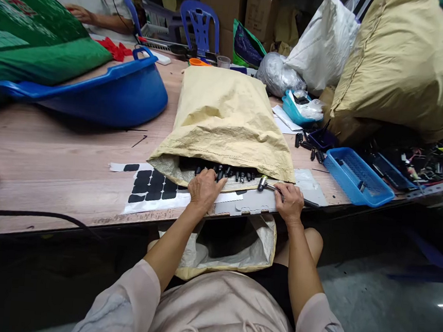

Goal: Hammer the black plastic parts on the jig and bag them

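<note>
A yellow woven sack (227, 104) lies on the table with its mouth facing me, and several small black cylindrical parts (240, 175) show inside the opening. At the mouth's lower lip is my left hand (205, 191), its fingers curled among the black parts; whatever they grip is hidden. My right hand (290, 202) is closed around the handle of a small hammer (262, 183), whose metal head rests by the sack's right corner. Below the table edge, a second yellow sack (267, 242) hangs open at my lap, dark inside.
A sheet of black stickers (153, 186) lies left of the sack's mouth. Beyond it stands a blue basin (134, 94) beside a green bag (43, 31). To the right are a blue basket (360, 175) and a bulging yellow sack (404, 63). Another person's hand (81, 14) shows across the table.
</note>
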Available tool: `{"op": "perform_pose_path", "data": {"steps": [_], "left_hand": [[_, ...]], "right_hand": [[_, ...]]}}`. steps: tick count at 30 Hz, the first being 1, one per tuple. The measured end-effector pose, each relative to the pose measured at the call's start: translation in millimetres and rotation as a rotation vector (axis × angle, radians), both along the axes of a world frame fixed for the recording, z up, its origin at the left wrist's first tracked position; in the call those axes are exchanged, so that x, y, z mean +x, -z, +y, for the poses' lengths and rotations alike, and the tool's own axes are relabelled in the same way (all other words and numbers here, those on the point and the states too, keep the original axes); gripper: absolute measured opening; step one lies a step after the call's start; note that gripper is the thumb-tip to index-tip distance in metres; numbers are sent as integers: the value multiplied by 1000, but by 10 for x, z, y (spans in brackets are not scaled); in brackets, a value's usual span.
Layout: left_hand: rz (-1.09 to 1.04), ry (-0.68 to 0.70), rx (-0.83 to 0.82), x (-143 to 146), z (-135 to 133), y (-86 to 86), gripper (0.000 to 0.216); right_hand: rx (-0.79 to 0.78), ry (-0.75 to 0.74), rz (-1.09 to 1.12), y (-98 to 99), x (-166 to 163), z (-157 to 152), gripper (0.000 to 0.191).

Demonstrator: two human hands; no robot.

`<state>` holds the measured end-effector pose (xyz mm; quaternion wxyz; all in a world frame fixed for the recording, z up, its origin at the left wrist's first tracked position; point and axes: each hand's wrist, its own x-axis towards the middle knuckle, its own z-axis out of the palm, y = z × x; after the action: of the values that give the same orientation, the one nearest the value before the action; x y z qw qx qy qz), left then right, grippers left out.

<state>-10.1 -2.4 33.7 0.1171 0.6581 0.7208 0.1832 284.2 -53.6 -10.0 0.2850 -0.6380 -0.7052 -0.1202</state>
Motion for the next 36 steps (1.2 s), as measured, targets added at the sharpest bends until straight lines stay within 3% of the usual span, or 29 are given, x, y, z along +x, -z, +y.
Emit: {"op": "perform_pose_path", "data": {"steps": [3, 6, 9, 13, 16, 22, 26, 32, 36], "left_hand": [[36, 49, 10, -95, -151, -30, 24], [58, 120, 132, -179, -360, -43, 21], [-4, 263, 203, -160, -504, -9, 17], [-140, 522, 177, 58, -470, 109, 13], [-208, 605, 157, 233, -345, 218, 12], [-322, 614, 152, 315, -259, 352, 12], [-355, 573, 147, 304, -298, 348, 12], [-377, 579, 133, 307, -303, 312, 14], [-381, 568, 120, 309, -301, 300, 15]], "right_hand": [[-17, 7, 4, -7, -11, -7, 22], [-35, 11, 2, -1, -13, -8, 22], [-44, 12, 2, 6, -12, -7, 22], [-38, 18, 13, -1, -11, -4, 19], [-44, 19, 8, -10, -5, 7, 18], [-42, 24, -23, -40, 7, -8, 19], [21, 26, 59, -125, -66, -203, 25], [58, -67, 348, -266, -414, -621, 29], [-5, -64, 333, -315, -646, -748, 33]]}}
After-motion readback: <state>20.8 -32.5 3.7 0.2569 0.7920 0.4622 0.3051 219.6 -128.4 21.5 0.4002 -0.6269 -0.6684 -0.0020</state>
